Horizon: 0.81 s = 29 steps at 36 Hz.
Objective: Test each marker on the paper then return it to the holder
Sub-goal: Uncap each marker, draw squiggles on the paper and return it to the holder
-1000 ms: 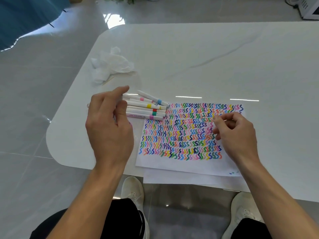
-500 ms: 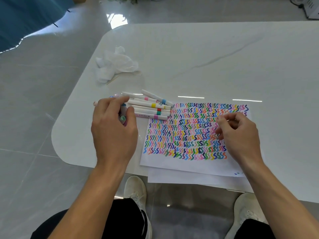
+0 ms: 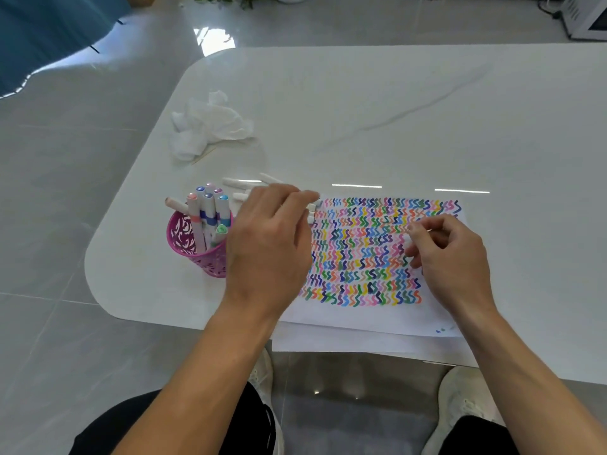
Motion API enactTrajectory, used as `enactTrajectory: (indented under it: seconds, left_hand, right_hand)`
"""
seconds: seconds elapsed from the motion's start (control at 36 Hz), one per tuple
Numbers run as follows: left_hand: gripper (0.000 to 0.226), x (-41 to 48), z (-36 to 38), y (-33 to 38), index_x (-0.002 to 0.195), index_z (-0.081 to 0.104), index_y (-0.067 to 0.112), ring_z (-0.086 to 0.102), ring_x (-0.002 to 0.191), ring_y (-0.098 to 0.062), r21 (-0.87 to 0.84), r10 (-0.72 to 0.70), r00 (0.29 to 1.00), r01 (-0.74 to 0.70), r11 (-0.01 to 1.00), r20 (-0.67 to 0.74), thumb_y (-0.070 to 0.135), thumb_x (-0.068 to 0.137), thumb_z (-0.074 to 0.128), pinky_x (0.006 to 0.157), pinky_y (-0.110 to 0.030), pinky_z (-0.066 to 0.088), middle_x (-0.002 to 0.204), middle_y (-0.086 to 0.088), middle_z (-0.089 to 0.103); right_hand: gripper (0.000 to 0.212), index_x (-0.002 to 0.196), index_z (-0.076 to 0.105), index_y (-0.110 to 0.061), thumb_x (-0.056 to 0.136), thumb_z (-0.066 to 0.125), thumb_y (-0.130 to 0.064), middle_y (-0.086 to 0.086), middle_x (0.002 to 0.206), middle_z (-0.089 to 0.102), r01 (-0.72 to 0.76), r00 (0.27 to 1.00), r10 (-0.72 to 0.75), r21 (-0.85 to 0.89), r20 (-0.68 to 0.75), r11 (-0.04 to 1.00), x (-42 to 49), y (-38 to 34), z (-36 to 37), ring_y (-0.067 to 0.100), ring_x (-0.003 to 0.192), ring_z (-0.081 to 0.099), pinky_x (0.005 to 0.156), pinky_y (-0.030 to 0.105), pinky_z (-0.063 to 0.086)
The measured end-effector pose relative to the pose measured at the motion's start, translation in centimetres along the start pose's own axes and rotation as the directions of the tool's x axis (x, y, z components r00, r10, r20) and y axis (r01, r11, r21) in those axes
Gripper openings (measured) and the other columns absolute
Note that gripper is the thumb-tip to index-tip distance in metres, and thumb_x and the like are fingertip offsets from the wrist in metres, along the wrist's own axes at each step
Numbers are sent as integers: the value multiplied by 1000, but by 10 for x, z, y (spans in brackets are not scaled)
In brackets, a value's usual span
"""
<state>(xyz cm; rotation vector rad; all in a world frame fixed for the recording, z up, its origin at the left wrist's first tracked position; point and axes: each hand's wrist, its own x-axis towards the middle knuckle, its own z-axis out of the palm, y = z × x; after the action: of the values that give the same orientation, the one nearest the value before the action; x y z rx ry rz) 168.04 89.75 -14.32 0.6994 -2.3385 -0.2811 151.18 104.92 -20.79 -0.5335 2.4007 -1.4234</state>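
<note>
The pink holder (image 3: 192, 254) with upright markers (image 3: 207, 210) stands at nine o'clock of the left hand (image 3: 272, 247). Its grip covers loose markers (image 3: 241, 184) at ten o'clock of the paper (image 3: 361, 318); whether it pinches one I cannot tell. The right hand (image 3: 451, 257) curls its grip on the paper, contents unclear.

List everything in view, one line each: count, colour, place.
table: one, white, fills the view
paper: two white sheets stacked, top one covered in coloured squiggles, at the near edge
holder: one, pink, left of paper
markers in holder: several, white with coloured caps, mostly upright
loose markers: several, white, lying behind left hand, partly hidden
tissue: one, white, crumpled, far left
shoes: two, white, on floor
left hand: over loose markers
right hand: on paper, fingers curled
</note>
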Motion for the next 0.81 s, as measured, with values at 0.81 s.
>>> enactTrajectory:
  seconds: [0.81]
  left_hand:
    - [15,-4,48,-14,106,70,14,54,102,-24,322,-365,877,263,909,313,10,92,66,77,-37,47,108,-4,62]
  right_hand:
    - [10,98,66,-21,104,62,-27,-8,76,72,-1,1000,1,-24,-13,1000,6,6,-9,-4,61,66,52,7,46]
